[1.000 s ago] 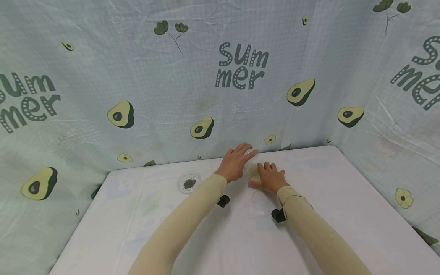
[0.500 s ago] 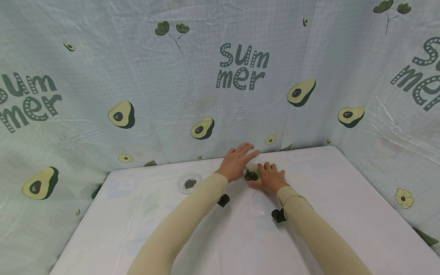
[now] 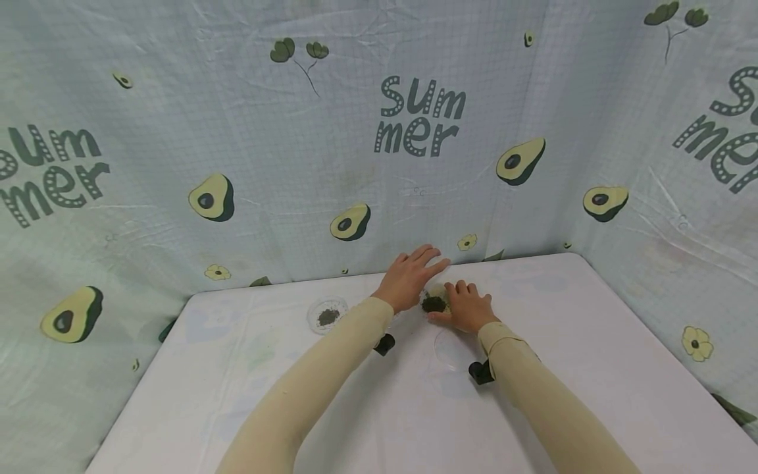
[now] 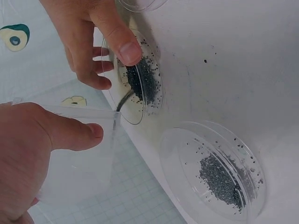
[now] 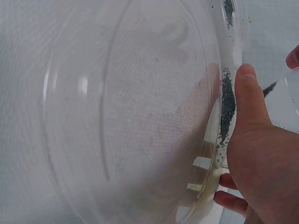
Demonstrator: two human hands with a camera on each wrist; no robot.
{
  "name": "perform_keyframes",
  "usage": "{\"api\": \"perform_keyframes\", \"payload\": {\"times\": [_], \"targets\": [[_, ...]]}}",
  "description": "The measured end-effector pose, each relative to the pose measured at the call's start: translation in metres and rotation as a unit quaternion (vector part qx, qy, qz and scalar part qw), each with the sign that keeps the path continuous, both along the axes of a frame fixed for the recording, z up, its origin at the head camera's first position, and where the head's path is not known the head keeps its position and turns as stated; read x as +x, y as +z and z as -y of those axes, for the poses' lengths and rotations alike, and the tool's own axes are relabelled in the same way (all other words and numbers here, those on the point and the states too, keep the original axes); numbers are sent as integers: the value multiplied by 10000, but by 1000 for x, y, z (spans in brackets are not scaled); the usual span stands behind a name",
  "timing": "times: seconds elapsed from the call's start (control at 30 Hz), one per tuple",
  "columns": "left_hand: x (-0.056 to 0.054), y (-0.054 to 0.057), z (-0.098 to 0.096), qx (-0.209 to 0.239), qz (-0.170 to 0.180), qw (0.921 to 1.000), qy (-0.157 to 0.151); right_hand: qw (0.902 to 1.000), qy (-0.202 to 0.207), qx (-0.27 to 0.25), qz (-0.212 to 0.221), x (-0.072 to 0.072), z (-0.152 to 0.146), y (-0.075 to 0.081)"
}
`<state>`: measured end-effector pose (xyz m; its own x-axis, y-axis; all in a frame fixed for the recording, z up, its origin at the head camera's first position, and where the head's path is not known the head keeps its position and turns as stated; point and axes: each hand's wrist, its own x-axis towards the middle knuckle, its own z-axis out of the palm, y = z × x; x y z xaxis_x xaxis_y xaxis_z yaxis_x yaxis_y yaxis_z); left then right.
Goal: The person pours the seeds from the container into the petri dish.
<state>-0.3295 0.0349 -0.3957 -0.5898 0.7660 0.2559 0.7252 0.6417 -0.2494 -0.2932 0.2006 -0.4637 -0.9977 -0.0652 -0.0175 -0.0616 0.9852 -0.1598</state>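
Observation:
My left hand (image 3: 404, 280) grips a clear plastic cup (image 4: 79, 179), tilted with its rim over a petri dish (image 4: 152, 100). A thin stream of dark grains (image 4: 125, 99) runs from the cup's rim into this dish. Inside, a dark heap of grains (image 3: 434, 304) lies over something pale yellowish. My right hand (image 3: 468, 307) holds the dish by its side, thumb at the near rim, as the left wrist view shows. In the right wrist view the thumb (image 5: 247, 93) stands beside the dark grains, and the fingertips are partly hidden.
A second petri dish (image 3: 314, 322) with dark grains stands to the left. A clear round lid or dish (image 3: 451, 349) lies in front of my right hand and fills much of the right wrist view. A few stray grains dot the white table. A printed curtain (image 3: 284, 145) hangs behind.
Dark grains have come into the dish by my right hand, and their heap has grown. The yellowish bottom is now largely covered. Both hands have stayed almost where they were.

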Motion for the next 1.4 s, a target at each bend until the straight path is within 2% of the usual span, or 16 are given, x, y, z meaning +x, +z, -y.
{"api": "perform_keyframes", "payload": {"times": [0.33,0.73,1.03,1.2,1.4], "targets": [[1,0,3,-106,-218,9997,-96,9999,43,-95,-23,-3,0,-3],[0,0,13,184,122,9997,74,9999,51,-107,46,-1,0,-2],[0,1,24,524,405,9975,238,9998,106,-104,-132,-2,-2,-8],[0,0,31,757,617,9950,219,9997,83,-169,-133,-3,-4,-10],[3,-2,39,884,575,9943,137,9983,68,-513,-255,-3,-8,-12]]}}
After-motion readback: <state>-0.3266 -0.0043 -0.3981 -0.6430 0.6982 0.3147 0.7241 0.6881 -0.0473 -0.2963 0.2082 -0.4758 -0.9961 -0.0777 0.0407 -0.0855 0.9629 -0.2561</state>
